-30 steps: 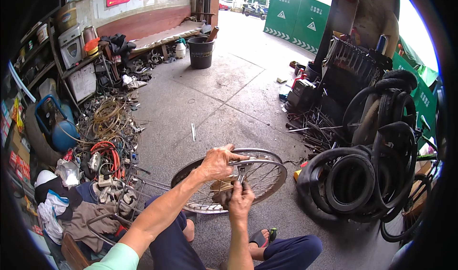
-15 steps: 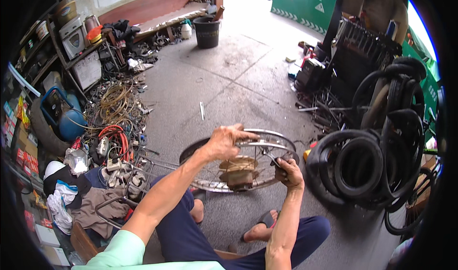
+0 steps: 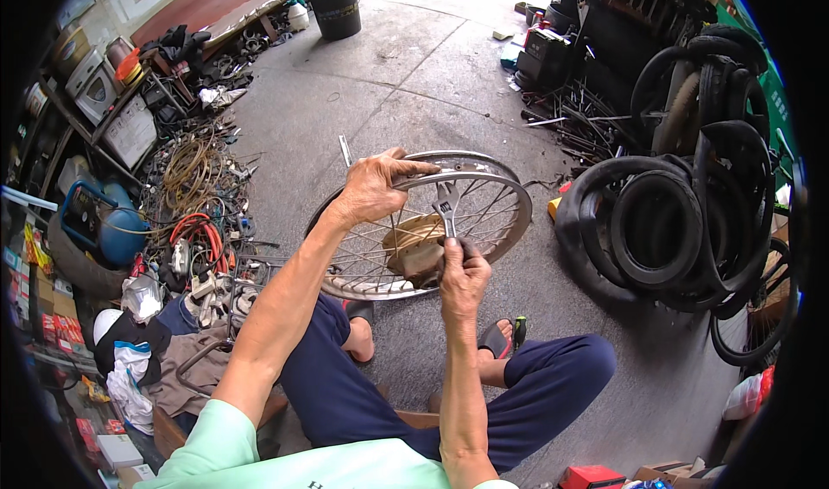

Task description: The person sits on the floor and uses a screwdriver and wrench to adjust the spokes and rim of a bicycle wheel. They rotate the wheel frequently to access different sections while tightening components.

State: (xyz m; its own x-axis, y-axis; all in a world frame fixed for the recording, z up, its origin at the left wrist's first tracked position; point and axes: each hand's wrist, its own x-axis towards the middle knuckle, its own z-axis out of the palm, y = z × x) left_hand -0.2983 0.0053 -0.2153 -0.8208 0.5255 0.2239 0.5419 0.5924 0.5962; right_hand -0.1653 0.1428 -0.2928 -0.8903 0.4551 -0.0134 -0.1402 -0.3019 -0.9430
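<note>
Head view: I see a spoked wheel (image 3: 484, 197) at centre, above my knees.
Left hand (image 3: 373, 189): clamped on its far rim.
Right hand (image 3: 464, 275): closed around an adjustable wrench (image 3: 447, 206) over the hub (image 3: 414, 246).
Right side: stacked tyres (image 3: 665, 221).

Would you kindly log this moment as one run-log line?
left hand: gripping spoked wheel rim | right hand: holding adjustable wrench over hub | seated, concrete floor
</note>
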